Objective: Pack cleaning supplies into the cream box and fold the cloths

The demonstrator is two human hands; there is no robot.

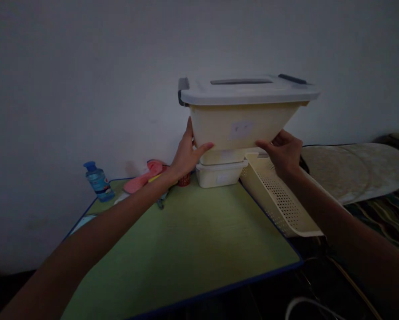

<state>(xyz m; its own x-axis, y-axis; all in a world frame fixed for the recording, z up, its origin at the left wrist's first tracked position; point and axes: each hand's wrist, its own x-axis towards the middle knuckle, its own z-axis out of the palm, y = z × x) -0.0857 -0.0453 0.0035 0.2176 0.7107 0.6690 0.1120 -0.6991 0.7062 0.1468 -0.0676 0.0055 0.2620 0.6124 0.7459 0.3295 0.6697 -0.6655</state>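
A large cream storage box (242, 122) with a white lid and dark grey latches is held up against the wall, above a smaller cream lidded box (219, 172) on the green table (186, 249). My left hand (187, 153) grips the big box's lower left side, thumb under its bottom edge. My right hand (282, 152) grips its lower right corner with curled fingers.
A perforated cream basket (279, 200) leans at the table's right edge. A blue-capped water bottle (98, 181), a pink cloth (142, 178) and a small red cup (184, 179) sit at the back left. A cushion (352, 169) lies to the right; cables run on the floor.
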